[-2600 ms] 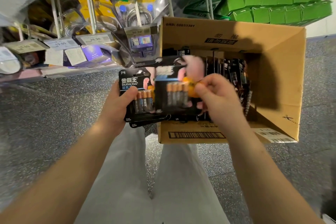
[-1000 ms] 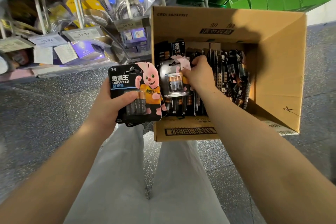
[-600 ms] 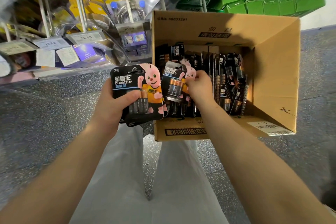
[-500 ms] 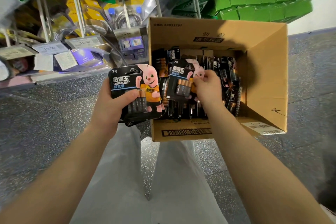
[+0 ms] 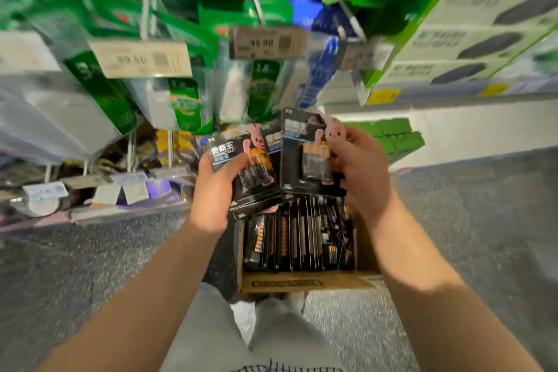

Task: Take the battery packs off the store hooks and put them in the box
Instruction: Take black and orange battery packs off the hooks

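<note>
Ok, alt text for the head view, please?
Left hand grips a stack of black carded battery packs and right hand one more, above an open brown cardboard box of packs on the grey floor.

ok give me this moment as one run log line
left hand: grips pack stack | right hand: grips one pack | both above box | box: packs on edge in rows | view blurred

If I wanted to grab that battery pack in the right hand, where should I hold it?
Pinch the flat card edge of the battery pack, coming from the right side, as the right hand does. The card is thin and upright, and the batteries bulge in front, so the bare edge probably gives the firmest grip.
</note>
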Available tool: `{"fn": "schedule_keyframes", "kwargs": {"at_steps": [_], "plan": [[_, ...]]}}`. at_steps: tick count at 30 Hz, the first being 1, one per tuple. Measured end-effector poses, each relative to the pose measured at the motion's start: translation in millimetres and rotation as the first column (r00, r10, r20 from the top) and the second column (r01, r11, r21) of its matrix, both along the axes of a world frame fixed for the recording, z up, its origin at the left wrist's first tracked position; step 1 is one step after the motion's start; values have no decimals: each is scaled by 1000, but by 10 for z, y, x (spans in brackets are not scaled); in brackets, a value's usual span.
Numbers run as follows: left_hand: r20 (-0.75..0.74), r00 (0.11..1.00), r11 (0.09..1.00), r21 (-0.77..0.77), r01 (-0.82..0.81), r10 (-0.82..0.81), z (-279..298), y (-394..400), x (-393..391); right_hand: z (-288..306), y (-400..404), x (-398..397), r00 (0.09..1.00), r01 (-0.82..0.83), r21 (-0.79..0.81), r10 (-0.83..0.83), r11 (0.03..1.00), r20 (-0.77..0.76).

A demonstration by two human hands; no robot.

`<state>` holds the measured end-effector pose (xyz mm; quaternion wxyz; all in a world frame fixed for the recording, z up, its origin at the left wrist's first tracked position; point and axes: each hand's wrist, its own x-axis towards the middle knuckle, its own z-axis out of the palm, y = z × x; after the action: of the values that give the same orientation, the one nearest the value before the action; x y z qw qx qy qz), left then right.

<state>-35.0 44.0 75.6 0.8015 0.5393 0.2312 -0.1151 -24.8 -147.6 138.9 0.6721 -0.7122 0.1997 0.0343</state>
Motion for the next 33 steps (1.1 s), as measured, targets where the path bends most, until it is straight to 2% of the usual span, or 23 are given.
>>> {"fn": "schedule_keyframes", "kwargs": {"at_steps": [2,4,7,12,15,19,23,26,29,33], "plan": [[20,999,997,-67,-38,40,147,-1,57,161,126,59,998,-57,-78,58,995,8],[9,993,988,-110,-112,114,338,0,107,297,230,128,995,-92,-87,94,992,20],[54,993,980,-175,-94,105,555,36,141,489,399,183,990,-104,-100,113,990,89],[67,983,962,-225,-154,173,1039,121,163,873,659,246,962,-78,-358,164,930,217],[212,968,976,-199,-91,134,1325,241,152,1209,796,252,926,-39,-405,186,913,329],[456,880,989,-128,-79,130,1752,402,120,1648,983,232,857,-48,-227,157,973,491],[515,826,971,-174,-162,230,2162,600,107,2055,1257,247,786,-82,-160,163,984,596],[559,773,954,-186,-235,299,2451,795,71,2347,1497,165,725,-251,-80,242,965,645],[618,703,934,-194,-299,353,2728,1034,11,2576,1697,73,620,-412,-154,401,898,675],[659,629,909,-247,-336,412,3008,1290,-38,2841,1990,99,556,-433,-218,449,875,699]]}}
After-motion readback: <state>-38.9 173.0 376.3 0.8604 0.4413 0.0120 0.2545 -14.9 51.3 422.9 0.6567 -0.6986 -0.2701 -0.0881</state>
